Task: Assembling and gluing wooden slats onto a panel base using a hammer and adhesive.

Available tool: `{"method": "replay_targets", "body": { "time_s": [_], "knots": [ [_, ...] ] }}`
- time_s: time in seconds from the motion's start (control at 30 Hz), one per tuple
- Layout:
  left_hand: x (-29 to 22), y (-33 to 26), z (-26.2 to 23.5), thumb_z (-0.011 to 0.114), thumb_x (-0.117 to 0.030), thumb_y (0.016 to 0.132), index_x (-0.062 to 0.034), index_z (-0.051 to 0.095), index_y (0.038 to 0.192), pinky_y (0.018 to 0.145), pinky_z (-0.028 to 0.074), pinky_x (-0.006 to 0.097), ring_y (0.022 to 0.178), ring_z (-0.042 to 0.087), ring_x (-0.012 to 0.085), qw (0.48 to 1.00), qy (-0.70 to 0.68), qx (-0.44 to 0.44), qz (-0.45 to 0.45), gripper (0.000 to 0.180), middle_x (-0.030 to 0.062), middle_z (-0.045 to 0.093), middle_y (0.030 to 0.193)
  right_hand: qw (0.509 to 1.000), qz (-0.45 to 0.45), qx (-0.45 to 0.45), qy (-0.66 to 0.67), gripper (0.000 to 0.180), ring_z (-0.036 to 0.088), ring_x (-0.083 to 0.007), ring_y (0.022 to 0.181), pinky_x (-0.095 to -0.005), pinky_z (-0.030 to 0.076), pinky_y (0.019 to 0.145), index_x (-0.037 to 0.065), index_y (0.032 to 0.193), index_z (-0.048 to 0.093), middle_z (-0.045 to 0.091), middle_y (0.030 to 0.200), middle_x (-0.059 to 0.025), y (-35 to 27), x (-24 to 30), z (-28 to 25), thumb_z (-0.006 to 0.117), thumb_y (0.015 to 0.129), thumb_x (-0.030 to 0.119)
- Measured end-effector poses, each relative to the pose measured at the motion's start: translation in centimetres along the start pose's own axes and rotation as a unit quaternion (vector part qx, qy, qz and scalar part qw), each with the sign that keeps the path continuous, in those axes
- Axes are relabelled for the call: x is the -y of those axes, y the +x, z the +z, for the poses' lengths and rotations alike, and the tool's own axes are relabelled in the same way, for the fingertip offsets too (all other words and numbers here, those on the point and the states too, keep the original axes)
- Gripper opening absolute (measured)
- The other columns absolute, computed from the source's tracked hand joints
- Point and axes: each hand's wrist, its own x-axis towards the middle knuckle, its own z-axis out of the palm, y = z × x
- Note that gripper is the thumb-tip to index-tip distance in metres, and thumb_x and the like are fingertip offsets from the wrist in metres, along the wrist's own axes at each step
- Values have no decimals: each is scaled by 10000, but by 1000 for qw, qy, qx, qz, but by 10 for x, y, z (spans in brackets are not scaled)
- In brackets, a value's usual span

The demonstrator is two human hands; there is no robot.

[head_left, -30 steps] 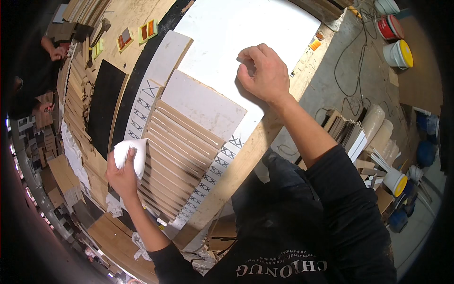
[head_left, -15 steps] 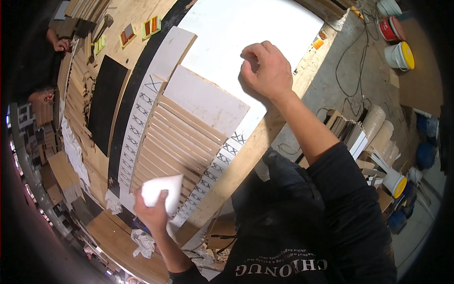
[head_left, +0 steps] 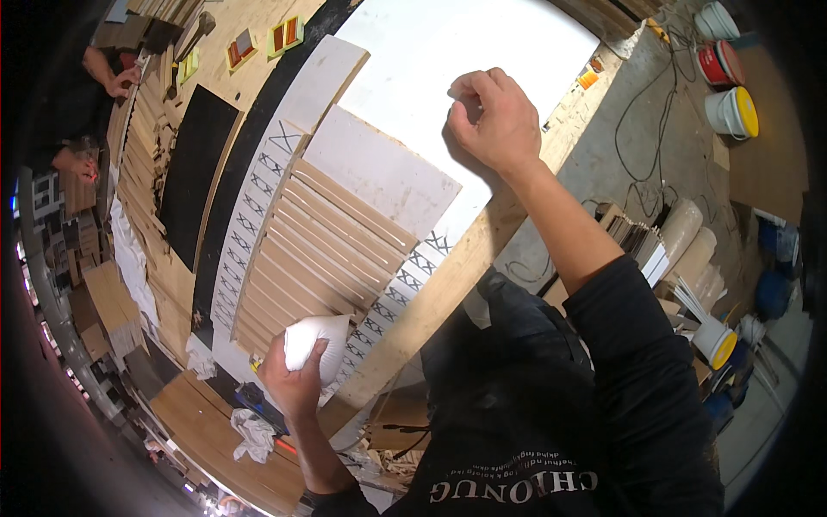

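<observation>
My left hand (head_left: 295, 379) is closed around a white bottle (head_left: 320, 345), thumb across its side. The bottle is held over the near end of a row of wooden strips (head_left: 314, 237); its tip is hidden. Thin white lines run along several strips. On both sides of the row lie pale bands (head_left: 231, 258) marked with black crosses. My right hand (head_left: 495, 121) hovers over or rests on a white board (head_left: 413, 65), its fingers curled, thumb apart and nothing visible in them. A pale panel (head_left: 383, 172) borders the strips' far end.
A black panel (head_left: 198, 177) and stacked wood strips (head_left: 142, 172) lie to the left, near another person's hands (head_left: 121, 82). Small colour sample trays (head_left: 284, 36) sit at the back. On the right floor are buckets (head_left: 732, 112), cables (head_left: 659, 112) and rolls (head_left: 685, 228).
My left hand has shifted slightly right with the bottle, toward the near marked band, and the bottle has turned a little. My right hand keeps its pose. The whole view has shifted slightly.
</observation>
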Motion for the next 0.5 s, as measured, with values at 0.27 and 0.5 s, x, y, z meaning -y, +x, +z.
{"method": "replay_targets", "body": {
  "time_s": [0.27, 0.5],
  "knots": [
    [0, 12, -4, 749, -82, 678, 10, 630, 894, 630, 475, 288, 649, 611, 178, 999, -5, -28, 14, 263, 114, 643, 740, 1000, 10, 9, 7, 151, 562, -218, 795, -346, 475, 705, 143, 862, 628, 559, 826, -40, -1, 0, 0, 617, 722, 197],
    [11, 28, -7, 741, -104, 703, 12, 630, 886, 625, 472, 293, 639, 612, 178, 998, -5, -60, 8, 244, 118, 640, 716, 1000, 14, 14, 3, 156, 565, -228, 796, -351, 480, 697, 143, 865, 630, 564, 832, -50, 0, 0, 1, 610, 722, 201]
  ]
}}
